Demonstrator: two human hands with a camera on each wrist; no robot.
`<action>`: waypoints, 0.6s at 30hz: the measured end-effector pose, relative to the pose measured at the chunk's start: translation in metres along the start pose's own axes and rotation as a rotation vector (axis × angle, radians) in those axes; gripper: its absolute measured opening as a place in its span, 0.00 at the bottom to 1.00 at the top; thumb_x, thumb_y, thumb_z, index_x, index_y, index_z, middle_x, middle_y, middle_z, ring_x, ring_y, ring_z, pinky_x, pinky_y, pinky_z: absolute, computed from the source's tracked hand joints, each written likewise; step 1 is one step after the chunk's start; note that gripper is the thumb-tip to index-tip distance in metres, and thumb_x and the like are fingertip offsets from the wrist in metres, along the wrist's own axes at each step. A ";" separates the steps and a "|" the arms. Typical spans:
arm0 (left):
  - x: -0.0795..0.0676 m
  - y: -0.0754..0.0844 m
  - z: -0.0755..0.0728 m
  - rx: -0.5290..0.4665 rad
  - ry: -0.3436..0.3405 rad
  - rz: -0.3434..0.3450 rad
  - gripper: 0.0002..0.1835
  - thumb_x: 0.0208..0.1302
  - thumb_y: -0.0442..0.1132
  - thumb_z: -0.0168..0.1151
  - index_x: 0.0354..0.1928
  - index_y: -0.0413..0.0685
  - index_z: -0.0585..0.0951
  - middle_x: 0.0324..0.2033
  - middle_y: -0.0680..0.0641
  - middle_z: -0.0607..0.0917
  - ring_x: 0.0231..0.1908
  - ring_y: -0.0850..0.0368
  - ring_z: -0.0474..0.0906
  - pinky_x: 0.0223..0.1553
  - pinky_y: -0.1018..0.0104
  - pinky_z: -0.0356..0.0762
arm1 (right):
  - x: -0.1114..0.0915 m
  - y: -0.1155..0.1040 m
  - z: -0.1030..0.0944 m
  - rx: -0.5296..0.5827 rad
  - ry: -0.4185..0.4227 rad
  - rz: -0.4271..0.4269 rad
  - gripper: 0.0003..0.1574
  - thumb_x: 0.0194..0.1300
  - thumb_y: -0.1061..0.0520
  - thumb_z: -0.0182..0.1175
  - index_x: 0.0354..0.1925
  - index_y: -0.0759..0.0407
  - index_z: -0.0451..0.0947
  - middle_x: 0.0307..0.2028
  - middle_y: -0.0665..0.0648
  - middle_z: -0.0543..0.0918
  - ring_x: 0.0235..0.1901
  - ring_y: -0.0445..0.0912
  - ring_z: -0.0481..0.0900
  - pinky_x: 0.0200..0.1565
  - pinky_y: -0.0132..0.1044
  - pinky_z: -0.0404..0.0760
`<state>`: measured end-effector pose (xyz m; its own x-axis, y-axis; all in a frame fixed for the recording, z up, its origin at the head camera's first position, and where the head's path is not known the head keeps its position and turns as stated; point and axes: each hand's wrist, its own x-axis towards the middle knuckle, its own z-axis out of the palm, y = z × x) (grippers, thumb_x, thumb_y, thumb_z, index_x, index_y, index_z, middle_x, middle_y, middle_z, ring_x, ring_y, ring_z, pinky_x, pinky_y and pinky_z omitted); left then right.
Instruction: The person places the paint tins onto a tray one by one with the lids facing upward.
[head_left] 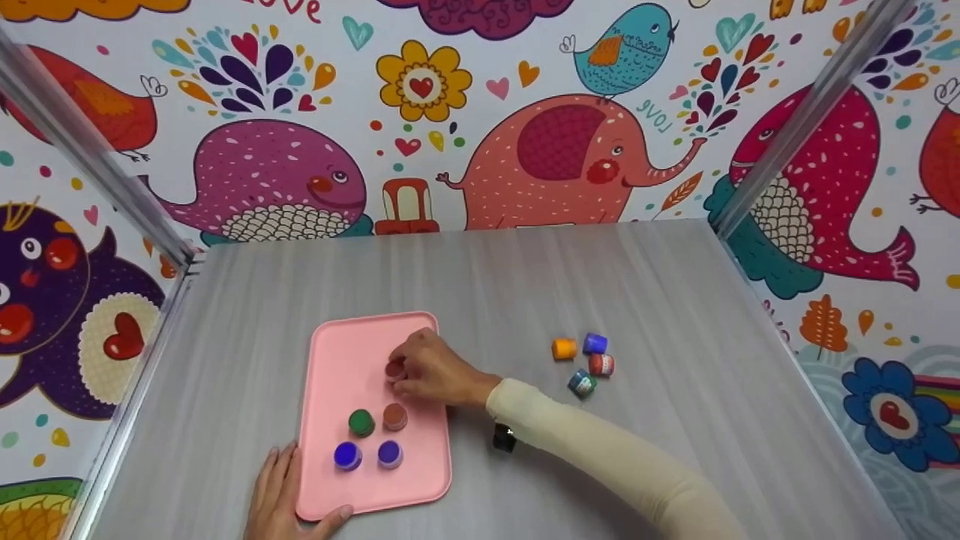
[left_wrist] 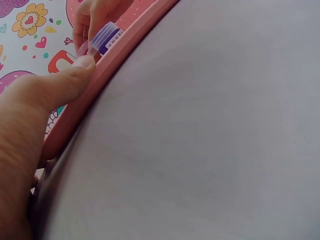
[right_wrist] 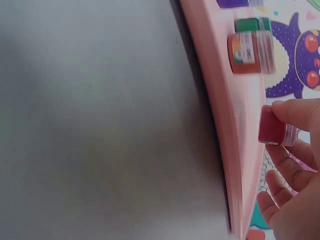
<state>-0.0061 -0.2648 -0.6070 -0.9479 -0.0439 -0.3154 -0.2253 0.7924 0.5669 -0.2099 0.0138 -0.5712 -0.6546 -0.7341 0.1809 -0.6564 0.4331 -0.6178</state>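
Note:
My right hand (head_left: 439,369) pinches a small red paint jar (right_wrist: 272,125) with a clear lid, between thumb and fingers, over the right part of the pink tray (head_left: 341,345). Nearer the tray's front stand a green paint jar (head_left: 361,422), a brown paint jar (head_left: 395,416) and two blue-purple ones, a left jar (head_left: 347,455) and a right jar (head_left: 390,454). At the tray's front left corner lies my left hand (head_left: 281,495), fingers straight along the left side. Its thumb (left_wrist: 75,80) touches the rim in the left wrist view.
Right of the tray on the grey table (head_left: 510,300) lie an orange jar (head_left: 564,349), a blue jar (head_left: 595,343), a red jar (head_left: 601,364) and a dark green jar (head_left: 582,383), close together. Patterned panels (head_left: 420,172) with metal posts enclose the table's back and sides.

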 end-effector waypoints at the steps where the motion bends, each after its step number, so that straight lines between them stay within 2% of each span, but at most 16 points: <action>1: 0.000 0.000 -0.001 0.001 -0.014 -0.016 0.79 0.54 0.78 0.76 0.88 0.35 0.45 0.86 0.29 0.46 0.84 0.25 0.32 0.79 0.19 0.34 | 0.003 -0.003 0.003 -0.006 -0.006 -0.002 0.21 0.71 0.54 0.76 0.59 0.57 0.88 0.46 0.50 0.90 0.54 0.43 0.74 0.60 0.34 0.72; 4: -0.001 0.001 -0.003 -0.001 -0.020 -0.024 0.79 0.54 0.78 0.76 0.88 0.35 0.45 0.86 0.29 0.46 0.84 0.24 0.32 0.79 0.19 0.34 | 0.008 -0.010 0.011 -0.017 -0.022 0.006 0.21 0.72 0.54 0.76 0.60 0.57 0.88 0.44 0.49 0.89 0.54 0.43 0.74 0.60 0.34 0.73; 18: -0.003 -0.005 0.001 -0.015 0.090 0.059 0.76 0.54 0.76 0.78 0.87 0.32 0.52 0.84 0.28 0.53 0.83 0.23 0.39 0.78 0.20 0.43 | 0.023 -0.026 0.030 -0.027 -0.074 0.030 0.18 0.74 0.53 0.74 0.59 0.54 0.88 0.42 0.44 0.87 0.56 0.41 0.73 0.61 0.31 0.71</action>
<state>-0.0018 -0.2682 -0.6102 -0.9758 -0.0522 -0.2123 -0.1712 0.7862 0.5938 -0.1971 -0.0300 -0.5739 -0.6453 -0.7568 0.1043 -0.6470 0.4687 -0.6014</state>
